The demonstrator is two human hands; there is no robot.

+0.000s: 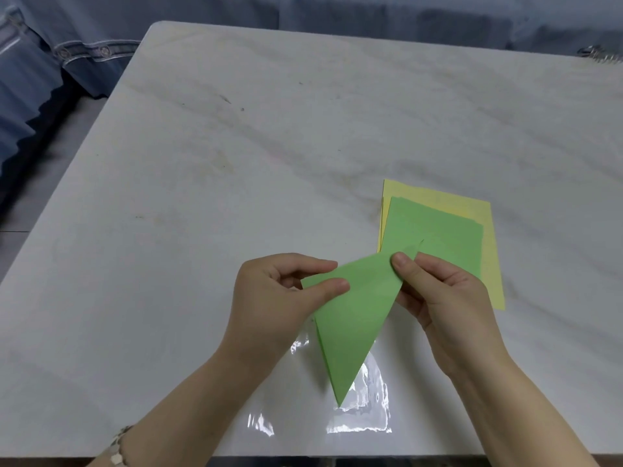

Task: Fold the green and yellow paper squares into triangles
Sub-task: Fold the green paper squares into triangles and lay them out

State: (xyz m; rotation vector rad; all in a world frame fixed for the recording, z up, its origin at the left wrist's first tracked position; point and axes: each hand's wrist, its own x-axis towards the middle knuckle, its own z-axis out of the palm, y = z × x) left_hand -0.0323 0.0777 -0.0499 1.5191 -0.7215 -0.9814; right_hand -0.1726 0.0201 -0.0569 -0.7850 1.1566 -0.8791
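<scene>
Left hand (273, 298): grasps the left corner of the green triangle (354, 318), thumb on top, fingers curled behind the paper.
Right hand (448, 298): pinches the triangle's right corner, thumb pressed on the upper face, fingers under it.
Green triangle: a folded sheet held between both hands near the table's front. Its long point aims back at the person, and two layers show along its left edge.
Triangle tip: sits over a clear plastic sleeve (367, 416) lying flat on the table; whether it touches the sleeve cannot be told.
Green square (441, 237): lies flat just beyond the right hand, partly hidden by that hand and by the triangle's right corner.
Yellow square (488, 264): lies under the green square, showing along its far and right sides.
Writing: a pale patterned band runs along the blue cloth (50, 62) at the far left, too blurred to read.
Bracelet (118, 446): worn on the left wrist, at the bottom edge of the view.
Table (236, 163): pale veined stone with rounded far-left corner; its near edge passes under both forearms.
Open room: a broad stretch of tabletop lies left of the hands and beyond the paper stack up to the far edge.
Far right edge: a spiral wire binding (600, 55) pokes into view, well apart from the papers.
</scene>
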